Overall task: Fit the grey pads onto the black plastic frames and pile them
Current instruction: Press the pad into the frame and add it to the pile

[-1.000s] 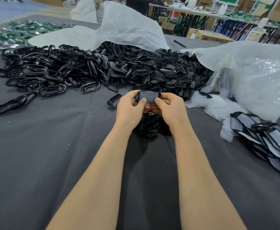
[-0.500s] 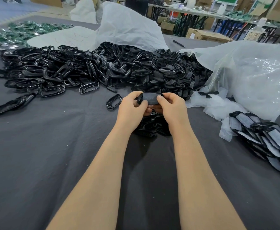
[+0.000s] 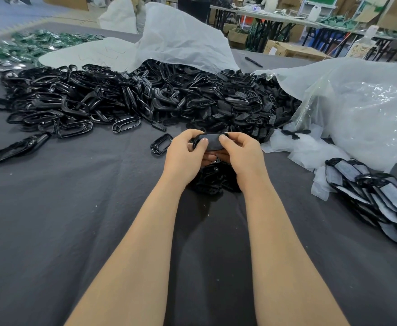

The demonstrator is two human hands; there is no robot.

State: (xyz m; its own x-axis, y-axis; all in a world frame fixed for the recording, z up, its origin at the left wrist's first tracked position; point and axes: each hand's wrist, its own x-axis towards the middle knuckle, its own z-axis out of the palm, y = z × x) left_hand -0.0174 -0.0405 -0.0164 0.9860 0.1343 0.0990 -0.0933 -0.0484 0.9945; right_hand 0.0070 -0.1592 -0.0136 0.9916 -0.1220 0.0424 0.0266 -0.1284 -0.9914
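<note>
My left hand and my right hand together hold one black plastic frame with a grey pad on it, above the table's middle. Both thumbs press on the pad's top face. Under my hands lies a small heap of black parts. A big heap of empty black frames spreads across the far side of the table. A pile of frames fitted with grey pads lies at the right edge. One loose frame rests just left of my left hand.
The table is covered by a dark grey cloth. White plastic bags and thin white sheets lie at the right and back. Green parts are at the far left. A black pen lies behind the heap.
My hands stayed in the same spot; the thumbs have shifted closer together on the pad, pressing it onto the frame.
</note>
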